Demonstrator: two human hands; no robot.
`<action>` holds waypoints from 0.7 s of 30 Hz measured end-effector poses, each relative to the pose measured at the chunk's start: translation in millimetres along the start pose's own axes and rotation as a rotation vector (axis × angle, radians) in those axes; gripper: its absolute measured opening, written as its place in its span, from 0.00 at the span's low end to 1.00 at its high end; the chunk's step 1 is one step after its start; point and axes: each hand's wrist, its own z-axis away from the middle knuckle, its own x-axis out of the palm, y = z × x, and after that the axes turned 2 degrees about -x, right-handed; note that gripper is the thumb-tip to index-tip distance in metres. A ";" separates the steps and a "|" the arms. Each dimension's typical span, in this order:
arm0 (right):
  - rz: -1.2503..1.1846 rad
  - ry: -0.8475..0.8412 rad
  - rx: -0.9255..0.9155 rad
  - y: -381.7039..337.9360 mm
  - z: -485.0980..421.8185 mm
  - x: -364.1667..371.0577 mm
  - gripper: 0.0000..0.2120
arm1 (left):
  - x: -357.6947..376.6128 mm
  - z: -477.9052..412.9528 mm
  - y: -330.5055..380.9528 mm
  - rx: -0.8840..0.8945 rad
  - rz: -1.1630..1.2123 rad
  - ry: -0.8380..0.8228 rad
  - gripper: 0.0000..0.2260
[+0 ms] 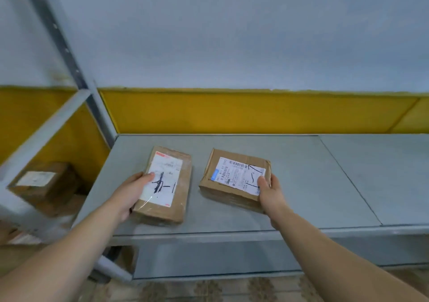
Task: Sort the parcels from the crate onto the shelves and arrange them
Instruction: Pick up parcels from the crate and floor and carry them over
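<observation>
Two flat cardboard parcels lie side by side on the grey metal shelf (301,185). The left parcel (178,199) is long, with a white label marked in black pen. My left hand (132,192) grips its near left corner, thumb on the label. The right parcel (232,190) is squarer, with a barcode label. My right hand (271,192) holds its near right corner, thumb on top. Both parcels rest on the shelf, a gap between them.
A grey upright post (76,69) and a cross beam (46,127) frame the shelf's left end. Behind them, lower left, another cardboard parcel (46,185) sits on a neighbouring shelf. A yellow-and-white wall (232,111) backs the shelf. A lower shelf (209,255) shows beneath.
</observation>
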 end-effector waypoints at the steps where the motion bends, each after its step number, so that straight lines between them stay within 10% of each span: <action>1: 0.001 -0.008 0.019 -3.4 -9.0 13.2 0.22 | -8.9 -12.5 3.5 -0.016 0.000 0.008 0.16; 5: 0.128 -0.002 0.030 -12.6 -37.4 49.3 0.21 | -28.3 -49.1 16.5 -0.079 0.015 0.043 0.14; 11: 1.076 -0.230 -0.482 -26.0 -57.2 53.6 0.43 | -20.5 -51.6 23.5 0.056 -0.406 0.211 0.10; 14: 1.353 -0.461 -0.617 -38.2 -67.4 54.8 0.49 | -18.1 -42.9 16.1 0.266 -0.674 0.218 0.17; 21: 1.400 -0.409 -0.609 -50.2 -81.2 80.4 0.37 | 4.7 -0.9 -2.3 0.235 -1.315 0.202 0.45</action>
